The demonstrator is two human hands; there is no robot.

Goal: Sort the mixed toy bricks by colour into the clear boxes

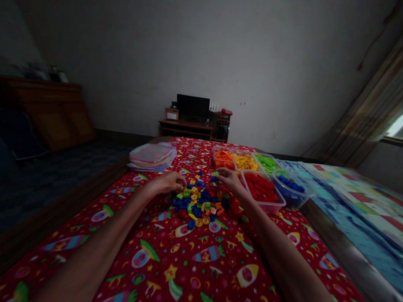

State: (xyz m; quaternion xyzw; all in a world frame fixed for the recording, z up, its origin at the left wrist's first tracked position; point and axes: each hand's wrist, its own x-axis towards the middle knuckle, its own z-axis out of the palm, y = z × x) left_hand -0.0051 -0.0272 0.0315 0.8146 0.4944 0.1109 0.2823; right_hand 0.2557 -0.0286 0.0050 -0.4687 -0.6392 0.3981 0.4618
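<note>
A loose pile of small toy bricks [199, 201] in blue, yellow, green, red and orange lies on the red patterned cloth [197, 274]. My left hand [171, 181] is at the pile's left edge, its fingers curled together; whatever is between them is hidden. Across the pile, my right hand [229, 179] has its thumb and fingers pinched on a small green toy brick [215, 173], with a blue brick [214, 179] just below. Round blue and yellow wheel-like pieces [199, 222] lie at the pile's near edge.
To the right stand clear tubs of sorted pieces: orange [224, 156], yellow [245, 162], green [266, 163], red [261, 188] and blue [290, 184]. Stacked clear lids [151, 156] lie at the left edge. A bed [358, 196] adjoins the table's right side.
</note>
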